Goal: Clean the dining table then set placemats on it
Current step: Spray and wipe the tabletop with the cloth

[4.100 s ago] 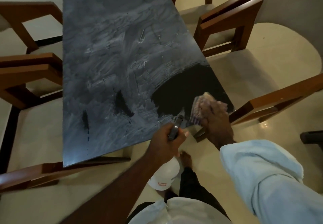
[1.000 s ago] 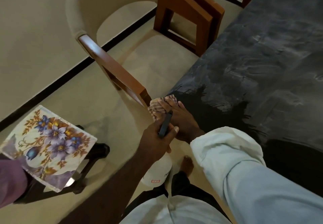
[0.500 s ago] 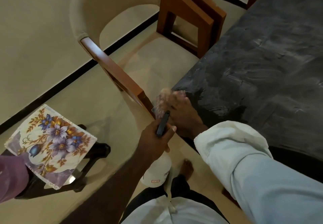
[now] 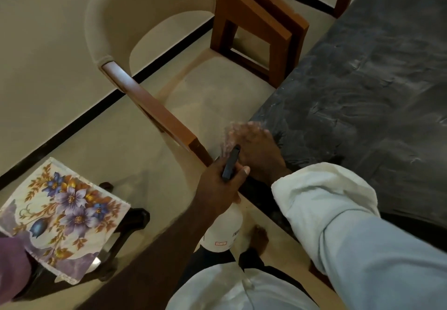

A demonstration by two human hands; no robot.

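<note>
The dark dining table [image 4: 377, 87] fills the right side, its top smeared with grey streaks. At the table's near left corner my right hand [image 4: 260, 154] presses a pale patterned cloth [image 4: 232, 135], which is blurred by motion. Just below it my left hand [image 4: 222, 184] grips a white spray bottle [image 4: 223, 230] by its black trigger head, with the bottle hanging over the floor. A flowered placemat [image 4: 60, 215] lies on a small dark stool at the lower left.
A cushioned wooden armchair [image 4: 174, 62] stands against the table's left edge, with its armrest close to my hands. A second wooden chair frame [image 4: 258, 24] is pushed in behind it. A black floor stripe runs diagonally at the left. My bare foot [image 4: 260, 237] is below the bottle.
Since four seconds ago the view has shifted to the table's other near corner. In the last second my right hand slid the cloth along that corner edge; my left hand kept the bottle still.
</note>
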